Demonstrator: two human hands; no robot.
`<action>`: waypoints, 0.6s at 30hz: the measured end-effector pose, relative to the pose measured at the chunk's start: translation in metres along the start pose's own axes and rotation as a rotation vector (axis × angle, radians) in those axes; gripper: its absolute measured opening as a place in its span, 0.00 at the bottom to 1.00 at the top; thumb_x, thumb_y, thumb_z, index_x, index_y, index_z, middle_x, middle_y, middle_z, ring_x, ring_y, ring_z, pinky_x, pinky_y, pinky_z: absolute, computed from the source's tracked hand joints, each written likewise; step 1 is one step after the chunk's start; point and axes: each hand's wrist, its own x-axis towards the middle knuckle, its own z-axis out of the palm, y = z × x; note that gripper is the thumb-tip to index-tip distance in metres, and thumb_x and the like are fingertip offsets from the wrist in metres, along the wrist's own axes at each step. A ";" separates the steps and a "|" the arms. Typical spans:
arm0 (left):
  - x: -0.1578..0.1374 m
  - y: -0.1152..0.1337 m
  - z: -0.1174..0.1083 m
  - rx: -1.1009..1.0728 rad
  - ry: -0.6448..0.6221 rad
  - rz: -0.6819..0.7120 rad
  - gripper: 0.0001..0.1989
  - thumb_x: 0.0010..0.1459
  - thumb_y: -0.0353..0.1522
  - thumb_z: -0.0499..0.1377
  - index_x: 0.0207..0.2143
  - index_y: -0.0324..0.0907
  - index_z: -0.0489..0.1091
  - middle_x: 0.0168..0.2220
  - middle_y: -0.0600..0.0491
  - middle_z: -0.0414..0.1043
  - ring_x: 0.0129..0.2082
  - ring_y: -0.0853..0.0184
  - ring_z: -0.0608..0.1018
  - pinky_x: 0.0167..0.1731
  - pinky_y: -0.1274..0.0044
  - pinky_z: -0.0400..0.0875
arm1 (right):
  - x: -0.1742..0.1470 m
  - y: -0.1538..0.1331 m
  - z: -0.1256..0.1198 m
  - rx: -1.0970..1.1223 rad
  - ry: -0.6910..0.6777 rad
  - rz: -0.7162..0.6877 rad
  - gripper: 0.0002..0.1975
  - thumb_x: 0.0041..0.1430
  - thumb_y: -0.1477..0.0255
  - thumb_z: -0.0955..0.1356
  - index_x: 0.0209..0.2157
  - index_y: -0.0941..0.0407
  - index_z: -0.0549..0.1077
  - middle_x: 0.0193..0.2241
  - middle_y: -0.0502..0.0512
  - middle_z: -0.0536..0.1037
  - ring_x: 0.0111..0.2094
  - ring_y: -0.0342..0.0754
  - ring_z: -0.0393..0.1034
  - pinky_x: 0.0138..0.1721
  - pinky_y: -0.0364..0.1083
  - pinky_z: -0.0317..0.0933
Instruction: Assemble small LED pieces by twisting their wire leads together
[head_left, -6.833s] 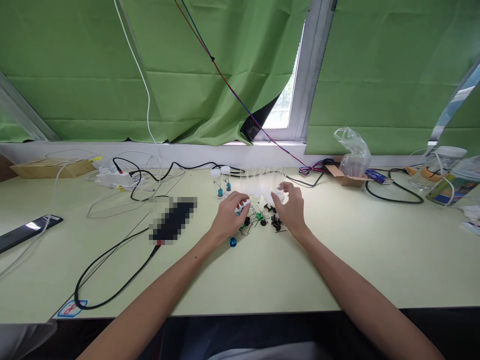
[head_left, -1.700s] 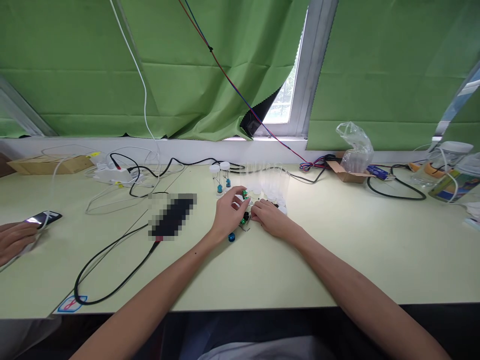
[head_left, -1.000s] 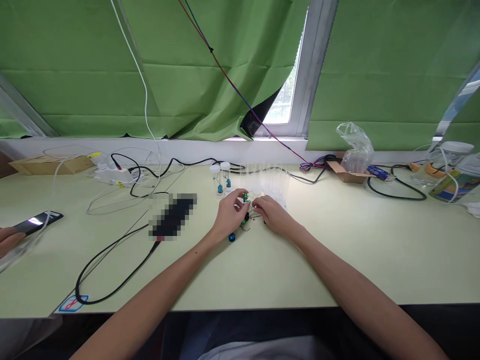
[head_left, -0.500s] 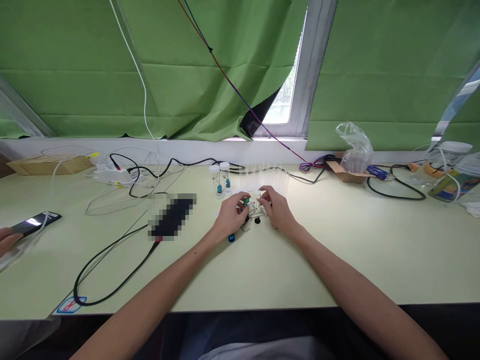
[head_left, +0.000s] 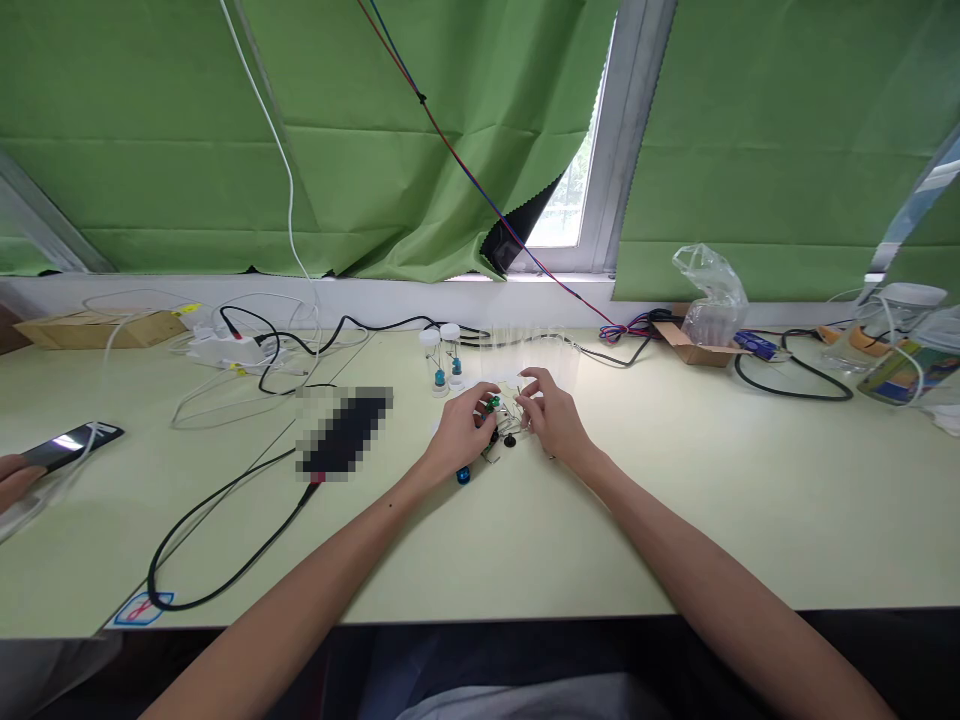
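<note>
In the head view my left hand (head_left: 463,432) is closed, its fingertips pinching a small shiny green part (head_left: 492,403). My right hand (head_left: 553,418) faces it from the right, thumb and fingers bent together; whatever lies between them is too small to make out. Thin metal pieces (head_left: 508,418) lie in a loose pile between both hands. A small black round part (head_left: 510,440) sits at the near side of this pile. Close to my left wrist lies a small blue part (head_left: 463,476). My fingers partly hide the pile.
Two clear capped tubes (head_left: 430,365) holding blue parts stand behind my left hand, beside several clear containers (head_left: 525,350). A blurred-out dark device (head_left: 345,435) with a black cable lies left. Another person's hand (head_left: 16,482) holds a phone (head_left: 71,447). An open cardboard box (head_left: 697,350) stands back right.
The black round part has shifted slightly left, and the metal pieces between my hands have moved a little. My right fingers have changed position slightly; my left hand stays nearly still with the green part.
</note>
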 end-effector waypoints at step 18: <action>0.001 -0.001 -0.003 0.111 -0.016 0.106 0.15 0.57 0.26 0.51 0.45 0.42 0.69 0.43 0.51 0.76 0.35 0.67 0.77 0.37 0.74 0.72 | -0.001 -0.003 0.000 -0.133 -0.029 -0.128 0.11 0.64 0.73 0.61 0.47 0.54 0.66 0.30 0.51 0.76 0.30 0.45 0.70 0.35 0.44 0.62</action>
